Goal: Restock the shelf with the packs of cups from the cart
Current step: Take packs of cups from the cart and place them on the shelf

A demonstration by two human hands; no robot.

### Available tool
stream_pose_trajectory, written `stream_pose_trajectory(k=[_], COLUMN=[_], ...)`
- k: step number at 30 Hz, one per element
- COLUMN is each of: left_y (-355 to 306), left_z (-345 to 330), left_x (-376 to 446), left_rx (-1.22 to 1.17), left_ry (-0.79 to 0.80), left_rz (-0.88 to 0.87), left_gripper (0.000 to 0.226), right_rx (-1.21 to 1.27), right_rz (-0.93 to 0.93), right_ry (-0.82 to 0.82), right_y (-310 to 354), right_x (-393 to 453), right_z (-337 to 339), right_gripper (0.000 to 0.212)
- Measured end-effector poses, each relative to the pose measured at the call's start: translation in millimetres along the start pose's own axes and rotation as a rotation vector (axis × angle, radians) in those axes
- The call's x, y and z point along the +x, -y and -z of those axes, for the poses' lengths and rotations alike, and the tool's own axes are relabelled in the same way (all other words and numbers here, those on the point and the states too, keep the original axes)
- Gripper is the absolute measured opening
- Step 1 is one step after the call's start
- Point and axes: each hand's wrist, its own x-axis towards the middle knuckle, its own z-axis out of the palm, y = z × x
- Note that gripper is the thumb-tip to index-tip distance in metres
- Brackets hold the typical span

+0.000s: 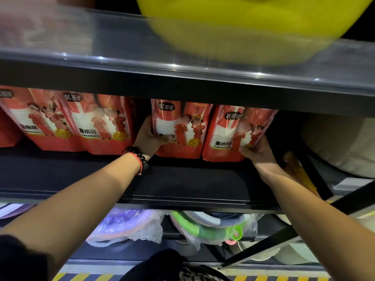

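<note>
Head view: on the black shelf (182,185), left hand (147,138) grips one red cup pack (178,128); right hand (256,151) pinches the neighbouring red cup pack (229,134), both upright, touching.

Retail shop aisle. Black metal shelving (182,92) in tiers. Identical red cup packs (101,122) stand in a row facing out on the middle shelf; bagged plastic goods (203,228) lie on the tier below, a yellow basin (233,27) on the top tier. Yellow-black hazard stripe (81,277) on the floor.
</note>
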Motion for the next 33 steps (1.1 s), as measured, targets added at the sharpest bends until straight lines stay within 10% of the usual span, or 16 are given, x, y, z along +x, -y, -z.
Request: stream_pose_trajectory(k=[21, 27, 33], left_y=[3, -16, -45], left_z=[-2, -14, -28], left_x=[-16, -51, -107], left_rx=[0.179, 0.047, 0.232], left_ry=[-0.068, -0.24, -0.053], left_rz=[0.292, 0.486, 0.576], left_gripper=[0.059, 0.056, 0.007], right_rx=[-0.096, -0.219, -0.291], right_rz=[-0.19, -0.269, -0.123], right_ry=[-0.151, -0.189, -0.084], right_y=[-4, 3, 30], right_x=[-19, -61, -98], right_z=[-9, 3, -6], right_gripper=[0.071, 0.037, 0.026])
